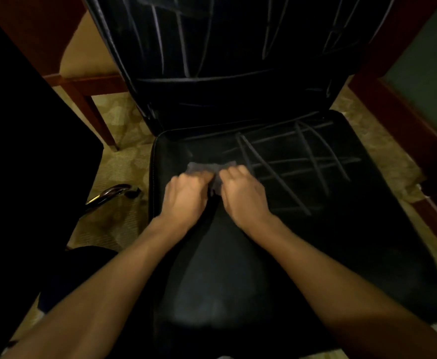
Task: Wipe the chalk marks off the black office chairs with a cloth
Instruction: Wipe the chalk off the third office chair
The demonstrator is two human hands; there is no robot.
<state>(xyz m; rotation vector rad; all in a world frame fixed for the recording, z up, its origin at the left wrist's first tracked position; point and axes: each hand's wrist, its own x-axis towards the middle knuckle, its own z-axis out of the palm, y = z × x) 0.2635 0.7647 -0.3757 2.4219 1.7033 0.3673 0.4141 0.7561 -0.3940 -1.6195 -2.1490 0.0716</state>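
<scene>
Hands: our left hand (186, 195) and right hand (243, 193) curl their fingers round the grey cloth (213, 171), mostly hiding it.
Seat (341, 242): cloth lies left of centre; chalk marks (290, 167) cross its right side.
Backrest (225, 47): faint chalk lines, top cut off.
Left side: a dark shape we cannot identify.

No readable text, label, brand, number or sign appeared anywhere in view; the chalk marks (290, 164) on the black office chair (367, 255) were only crossed lines, not letters
</scene>
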